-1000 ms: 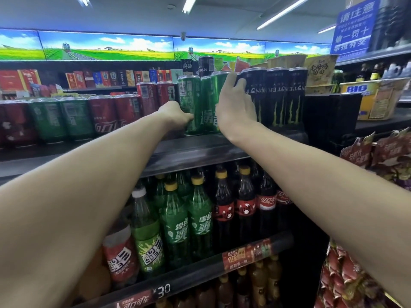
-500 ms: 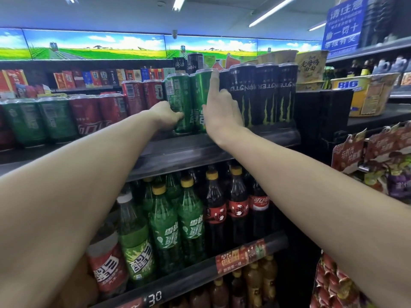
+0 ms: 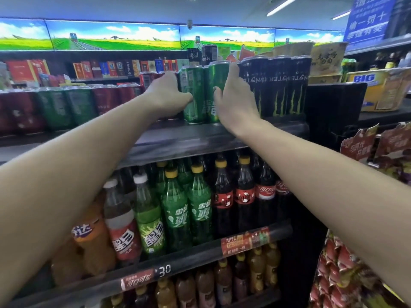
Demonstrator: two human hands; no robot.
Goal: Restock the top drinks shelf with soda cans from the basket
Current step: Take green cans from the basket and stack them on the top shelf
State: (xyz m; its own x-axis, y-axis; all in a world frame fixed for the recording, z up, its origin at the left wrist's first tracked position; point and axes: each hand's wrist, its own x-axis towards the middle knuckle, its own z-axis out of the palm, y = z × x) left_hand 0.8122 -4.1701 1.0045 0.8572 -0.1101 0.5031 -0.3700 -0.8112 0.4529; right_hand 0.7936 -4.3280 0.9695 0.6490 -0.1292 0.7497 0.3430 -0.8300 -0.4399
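Now two green soda cans (image 3: 201, 94) upright at top shelf (image 3: 200, 138) front edge, beside black cans (image 3: 275, 85). Left hand (image 3: 169, 94) still curled round left can; right hand (image 3: 235, 96) has slid down from rim, fingers straight against right can. Placement nearly finished.

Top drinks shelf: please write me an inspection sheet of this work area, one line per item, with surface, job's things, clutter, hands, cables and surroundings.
Surface: top shelf, dark, its front edge bare.
Job's things: two tall green cans upright at the shelf front, between red cans and black cans; basket not in view.
Clutter: nothing seen.
Hands: left hand grips the left green can from the side; right hand is at the right green can with fingers straight up, thumb on its front.
Cables: nothing seen.
Surroundings: soda bottles on the shelf below, a price strip, snack packs at right, a blue sign above.
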